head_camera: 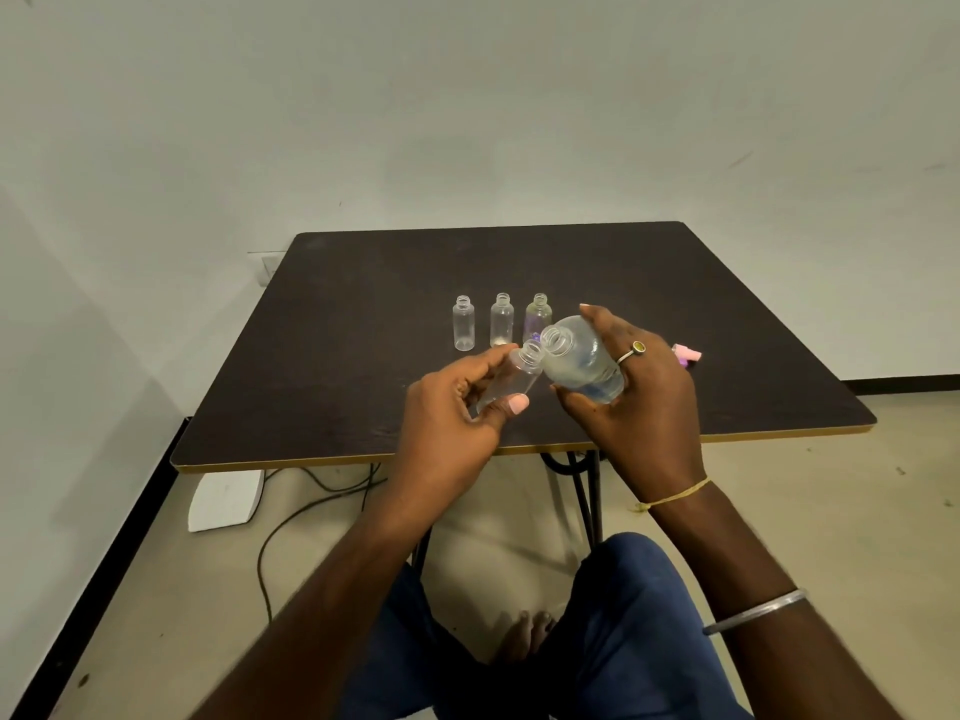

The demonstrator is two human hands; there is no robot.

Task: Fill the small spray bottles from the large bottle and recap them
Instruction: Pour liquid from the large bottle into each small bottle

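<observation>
My left hand (pixel 457 413) holds a small clear spray bottle (pixel 514 374), uncapped and tilted with its mouth up and to the right. My right hand (pixel 644 402) grips the large clear bottle (pixel 582 361), tipped over so its open mouth sits right beside the small bottle's mouth; a little liquid lies in it. Three more small clear bottles stand uncapped in a row behind: left (pixel 463 324), middle (pixel 501 320), right (pixel 537 317). Pink spray caps (pixel 688 354) lie on the table just past my right hand, partly hidden.
The dark table (pixel 363 356) has a yellow front edge near my wrists. Below it I see black table legs (pixel 592 491), a cable (pixel 291 517) and a white box (pixel 223 501) on the floor. My knees sit under the front edge.
</observation>
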